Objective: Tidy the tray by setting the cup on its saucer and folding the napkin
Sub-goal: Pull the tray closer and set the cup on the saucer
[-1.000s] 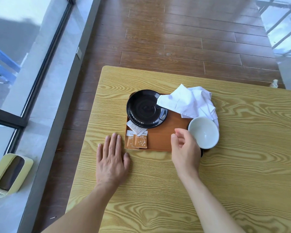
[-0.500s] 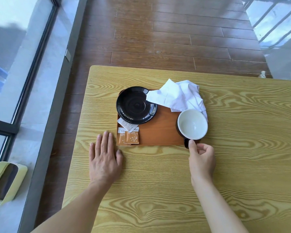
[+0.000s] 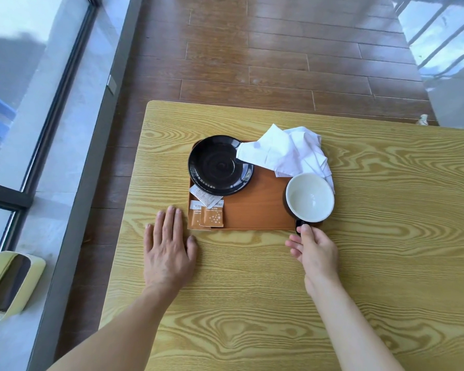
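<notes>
An orange-brown tray (image 3: pixel 255 207) lies on the wooden table (image 3: pixel 386 236). A black saucer (image 3: pixel 217 166) sits at the tray's far left corner. A crumpled white napkin (image 3: pixel 287 149) lies at the far right, one corner overlapping the saucer. The cup (image 3: pixel 310 197), black outside and white inside, stands empty at the tray's near right corner. My right hand (image 3: pixel 315 249) pinches its black handle from the near side. My left hand (image 3: pixel 169 249) rests flat on the table just left of the tray's near corner.
Several sugar packets (image 3: pixel 206 212) lie at the tray's near left, one tucked under the saucer. The table's left edge drops to a wooden floor (image 3: pixel 252 62) beside a window wall. A pale green bin (image 3: pixel 8 285) stands on the floor at left.
My right hand moved from the left of the cup round to its near side and took hold of the handle. My left hand stayed flat on the table.
</notes>
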